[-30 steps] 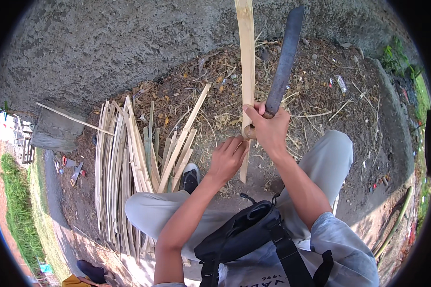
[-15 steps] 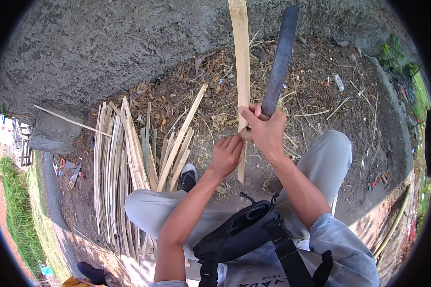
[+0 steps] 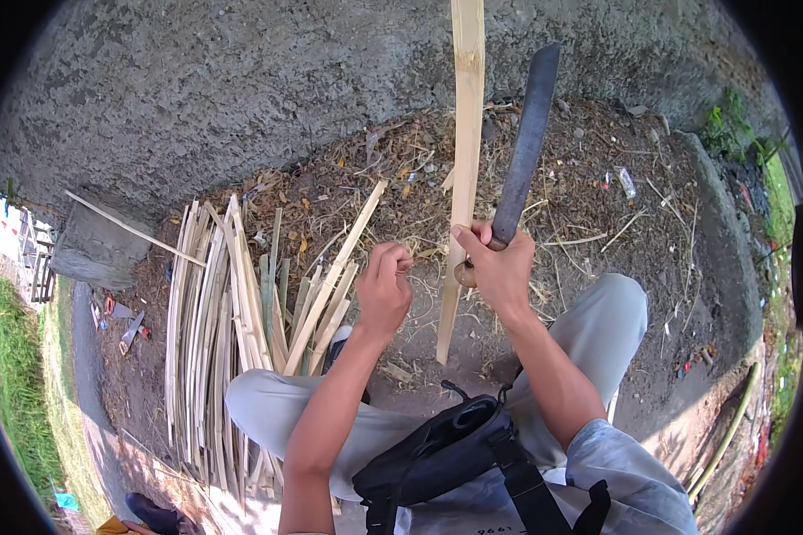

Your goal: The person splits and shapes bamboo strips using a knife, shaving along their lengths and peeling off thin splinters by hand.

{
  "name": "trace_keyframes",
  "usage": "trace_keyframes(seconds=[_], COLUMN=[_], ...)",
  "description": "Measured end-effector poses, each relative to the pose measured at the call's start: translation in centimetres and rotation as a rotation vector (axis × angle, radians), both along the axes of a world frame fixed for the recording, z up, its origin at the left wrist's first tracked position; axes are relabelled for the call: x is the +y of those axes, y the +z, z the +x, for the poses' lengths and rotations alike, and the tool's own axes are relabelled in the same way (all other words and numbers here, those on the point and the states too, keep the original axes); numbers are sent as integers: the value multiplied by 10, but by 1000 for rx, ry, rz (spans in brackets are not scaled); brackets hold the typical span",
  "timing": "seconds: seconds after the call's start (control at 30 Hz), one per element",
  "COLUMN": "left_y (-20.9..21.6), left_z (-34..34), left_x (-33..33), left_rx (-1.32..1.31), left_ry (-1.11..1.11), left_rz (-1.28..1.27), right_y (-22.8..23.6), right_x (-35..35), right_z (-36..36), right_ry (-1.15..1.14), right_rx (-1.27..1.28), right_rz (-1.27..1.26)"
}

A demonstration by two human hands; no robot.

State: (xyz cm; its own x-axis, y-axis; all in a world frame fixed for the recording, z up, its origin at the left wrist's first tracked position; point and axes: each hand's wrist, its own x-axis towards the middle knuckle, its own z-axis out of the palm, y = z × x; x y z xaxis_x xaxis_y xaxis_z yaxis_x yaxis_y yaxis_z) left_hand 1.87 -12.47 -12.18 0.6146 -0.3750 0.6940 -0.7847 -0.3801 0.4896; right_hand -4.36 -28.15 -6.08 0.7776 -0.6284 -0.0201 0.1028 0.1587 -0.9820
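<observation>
My right hand [image 3: 500, 261] is closed round the wooden handle of a machete [image 3: 524, 147], its dark blade pointing up and away from me. The same hand's thumb and fingers pinch a long pale bamboo strip [image 3: 468, 116], which stands roughly alongside the blade, a node near its far part. Its narrow lower end hangs between my knees. To the left of the strip, my left hand [image 3: 385, 283] is raised and apart from it, fingers curled in; nothing sticks out of them. A pile of split bamboo strips [image 3: 214, 330] lies to my left.
A rough grey concrete wall [image 3: 241, 98] rises ahead. Dry leaves and shavings cover the soil [image 3: 401, 201]. At the far left are a concrete block [image 3: 107, 241] and a handsaw [image 3: 132, 332]. A black bag [image 3: 437, 455] hangs at my waist. Part of another person [image 3: 152, 513] shows at bottom left.
My left hand has come off the lower part of the bamboo strip and moved left, closing into a fist. The right hand still holds strip and machete, both slightly lower in view.
</observation>
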Motion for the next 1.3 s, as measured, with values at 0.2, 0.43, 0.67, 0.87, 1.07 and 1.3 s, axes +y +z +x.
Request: trace_keyframes(seconds=[0.2, 0.43, 0.67, 0.87, 1.07, 1.3], left_y=[4, 9, 11, 51, 161, 217], left_z=[19, 2, 15, 7, 18, 20], left_x=[30, 25, 36, 32, 0, -56], left_rx=[286, 190, 382, 413, 313, -71], left_ry=[182, 179, 130, 320, 162, 58], left_rz=[40, 206, 50, 78, -271, -261], right_y=[9, 2, 8, 4, 0, -6], right_x=[-3, -1, 3, 6, 13, 15], right_z=[-3, 0, 2, 0, -5, -8], right_ry=[8, 24, 66, 96, 108, 89], right_rx=[32, 14, 50, 31, 52, 11], right_rz=[-27, -35, -37, -46, -116, -306])
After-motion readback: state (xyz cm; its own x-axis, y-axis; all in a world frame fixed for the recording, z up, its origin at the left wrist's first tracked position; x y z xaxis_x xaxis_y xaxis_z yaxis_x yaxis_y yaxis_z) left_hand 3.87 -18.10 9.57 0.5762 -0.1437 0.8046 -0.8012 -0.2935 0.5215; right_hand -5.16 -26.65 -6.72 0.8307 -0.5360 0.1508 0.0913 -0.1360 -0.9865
